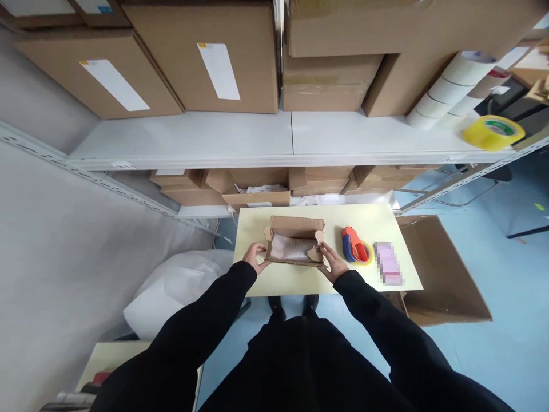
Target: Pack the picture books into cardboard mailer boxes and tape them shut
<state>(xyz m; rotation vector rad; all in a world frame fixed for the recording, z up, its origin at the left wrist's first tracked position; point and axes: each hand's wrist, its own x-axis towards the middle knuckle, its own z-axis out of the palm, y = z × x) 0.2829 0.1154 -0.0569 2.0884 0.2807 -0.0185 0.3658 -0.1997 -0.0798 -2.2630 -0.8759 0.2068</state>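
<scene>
A small open cardboard box (298, 226) stands on the pale yellow table (253, 286), its lid flap raised at the back and its side tabs sticking up. White wrapping material (291, 247) lies inside it; what that covers is hidden. My left hand (256, 257) grips the box's left front corner, thumb and fingers curled at the edge. At the right end, my right hand (333, 262) holds the box's side near a folded tab. Just right of that hand lies a red and blue tape dispenser (352, 245) with a roll of clear tape.
A pixelated pinkish item (388, 263) lies at the table's right. Beyond the table, a shelf (240, 137) carries large cartons (214, 57), and tape rolls (493, 133). An open carton (441, 269) stands on the floor to the right, a white plastic bag (171, 292) to the left.
</scene>
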